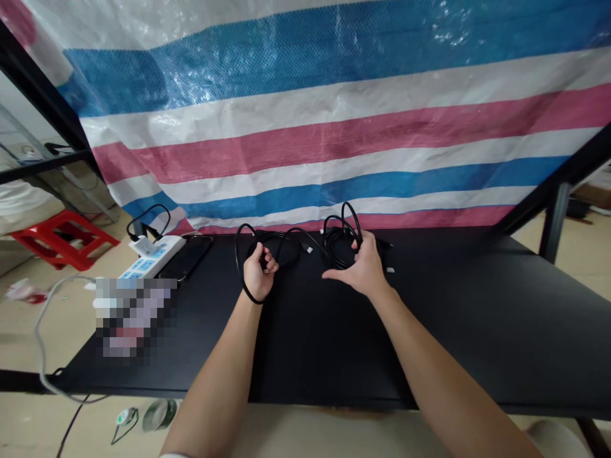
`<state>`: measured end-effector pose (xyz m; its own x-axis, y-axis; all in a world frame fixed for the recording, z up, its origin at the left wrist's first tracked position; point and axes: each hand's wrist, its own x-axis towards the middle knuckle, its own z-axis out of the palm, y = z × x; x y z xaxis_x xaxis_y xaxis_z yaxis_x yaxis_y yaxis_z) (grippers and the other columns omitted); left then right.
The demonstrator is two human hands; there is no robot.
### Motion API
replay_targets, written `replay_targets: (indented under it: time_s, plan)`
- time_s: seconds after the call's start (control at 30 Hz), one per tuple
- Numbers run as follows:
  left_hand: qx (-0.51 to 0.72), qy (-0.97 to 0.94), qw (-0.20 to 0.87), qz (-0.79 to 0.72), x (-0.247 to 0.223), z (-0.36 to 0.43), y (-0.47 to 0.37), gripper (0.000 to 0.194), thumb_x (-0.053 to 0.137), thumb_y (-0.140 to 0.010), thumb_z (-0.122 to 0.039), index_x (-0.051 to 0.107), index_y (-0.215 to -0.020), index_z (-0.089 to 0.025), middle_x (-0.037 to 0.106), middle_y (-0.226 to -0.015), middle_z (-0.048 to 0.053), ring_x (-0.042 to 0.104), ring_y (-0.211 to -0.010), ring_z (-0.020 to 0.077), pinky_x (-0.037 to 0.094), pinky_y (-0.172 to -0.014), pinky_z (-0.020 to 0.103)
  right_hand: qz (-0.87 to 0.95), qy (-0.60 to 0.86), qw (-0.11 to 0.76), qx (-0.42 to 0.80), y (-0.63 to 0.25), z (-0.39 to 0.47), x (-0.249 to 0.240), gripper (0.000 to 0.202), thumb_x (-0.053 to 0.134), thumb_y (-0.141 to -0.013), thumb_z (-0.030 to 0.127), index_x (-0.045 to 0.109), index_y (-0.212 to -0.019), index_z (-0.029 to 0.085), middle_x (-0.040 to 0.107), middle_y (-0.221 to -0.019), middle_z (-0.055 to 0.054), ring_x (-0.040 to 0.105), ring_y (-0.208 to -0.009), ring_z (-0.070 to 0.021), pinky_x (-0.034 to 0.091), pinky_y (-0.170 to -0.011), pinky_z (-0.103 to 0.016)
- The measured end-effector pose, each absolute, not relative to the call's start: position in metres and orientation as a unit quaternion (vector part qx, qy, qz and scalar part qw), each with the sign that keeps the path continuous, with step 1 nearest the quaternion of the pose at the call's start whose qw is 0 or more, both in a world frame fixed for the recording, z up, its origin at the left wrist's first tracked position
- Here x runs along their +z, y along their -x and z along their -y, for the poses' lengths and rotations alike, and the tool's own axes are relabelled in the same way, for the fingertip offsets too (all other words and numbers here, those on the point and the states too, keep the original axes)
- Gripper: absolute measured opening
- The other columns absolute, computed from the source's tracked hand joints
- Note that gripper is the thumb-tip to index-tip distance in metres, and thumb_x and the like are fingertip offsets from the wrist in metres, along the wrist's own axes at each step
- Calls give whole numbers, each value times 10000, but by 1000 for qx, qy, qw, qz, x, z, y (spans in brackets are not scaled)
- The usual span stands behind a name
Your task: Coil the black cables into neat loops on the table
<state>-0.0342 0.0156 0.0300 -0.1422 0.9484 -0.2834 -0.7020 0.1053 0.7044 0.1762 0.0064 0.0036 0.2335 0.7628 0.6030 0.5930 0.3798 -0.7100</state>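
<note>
Gripping a black cable [237, 254], the left hand [259, 273] has its fingers [271, 261] curled in, closed on a bunch of it, with one loop swinging out around the wrist side! Over to the right hand [366, 262], and it's a wider shape: thumb thrown out toward the left hand, the other fingers bent in against upright loops of black cable. Whether they clamp tight, I cannot tell.

Down on the counter [310, 343] the cable lies in two looped bunches near the back edge, one by each hand, a strand running between them. A pale connector [309, 250] shows between the hands, and another pale tip [390, 270] sits just right of the right hand.

Off to the left, a white power strip [150, 259] lies at a slant with a white charger [142, 245] plugged in, and a dark phone [188, 257] rests right beside it. Nearer the front there's a pixelated patch, its contents hidden. Behind it all hangs a striped sheet [334, 149] in blue, white and pink, and beyond the counter's left end stands a red stool [67, 238] on the floor [28, 346]!
</note>
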Motion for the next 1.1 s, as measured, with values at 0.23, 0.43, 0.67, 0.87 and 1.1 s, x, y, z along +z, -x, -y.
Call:
replay_targets:
  time_s: [0.23,0.43,0.67,0.87,1.1]
  plan:
    - [657,-180,588,-435,29,-18,35,324,629,-760,-326,490,-520,-158,405,-430,-53,370,-354,44,260,-370,163,493,592,627,119,-180,-9,9,332,665,-616,501,463,-611,238,530,-567,13,536,-564,-165,478,-585,-319]
    - [640,-305,469,-527,20,-18,28,277,705,-621,-353,572,-491,-147,525,-470,-5,478,-447,92,332,-440,212,343,451,687,455,-181,-12,22,563,567,-641,737,351,-498,237,414,-392,40,437,-377,-116,296,-317,-223]
    - [650,-397,379,-525,11,-13,14,388,637,-704,-328,420,-412,-194,441,-425,-42,398,-441,83,326,-493,234,400,375,651,525,-150,0,21,700,518,-466,895,275,-472,238,239,-367,88,302,-349,-75,255,-334,-223]
    - [677,-364,337,-545,4,-12,9,372,537,-801,-356,413,-484,-205,415,-429,-54,403,-440,92,323,-491,232,540,408,613,408,-135,12,12,580,803,-397,602,402,-586,229,463,-537,64,368,-453,-79,327,-432,-242]
    - [734,-307,299,-527,13,-17,24,407,515,-795,-446,383,-494,-206,383,-443,-56,376,-421,77,307,-460,225,454,538,657,270,-153,0,16,398,688,-605,460,375,-510,233,441,-457,59,407,-448,-95,358,-451,-246]
